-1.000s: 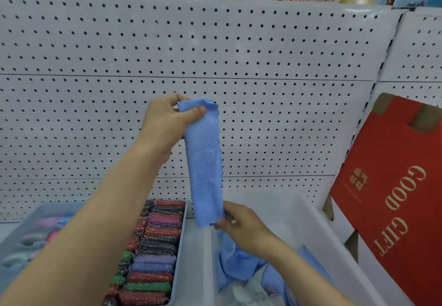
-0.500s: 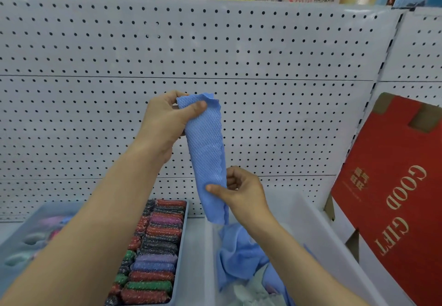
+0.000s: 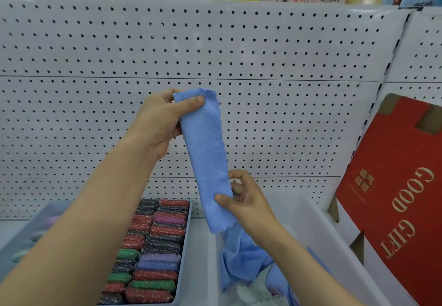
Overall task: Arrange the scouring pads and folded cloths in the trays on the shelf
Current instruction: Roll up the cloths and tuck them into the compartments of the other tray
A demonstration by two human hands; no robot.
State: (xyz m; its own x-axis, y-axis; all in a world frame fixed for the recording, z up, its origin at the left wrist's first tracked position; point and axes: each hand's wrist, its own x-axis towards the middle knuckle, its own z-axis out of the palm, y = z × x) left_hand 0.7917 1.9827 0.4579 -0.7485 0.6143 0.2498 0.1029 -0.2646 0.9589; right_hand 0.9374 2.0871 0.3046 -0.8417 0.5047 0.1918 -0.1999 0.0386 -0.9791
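Both hands pinch a blue cloth: left hand its top, right hand lower down. Left tray holds rows of pads; right tray holds loose cloths.

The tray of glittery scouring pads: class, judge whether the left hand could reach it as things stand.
Probably yes: the left hand, though pinching the folded blue waffle cloth, is above the grey tray, nothing between.

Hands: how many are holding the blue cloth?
2. The left hand pinches the top of the blue cloth. The right hand pinches it near the bottom end, above the white tray. No other hands show.
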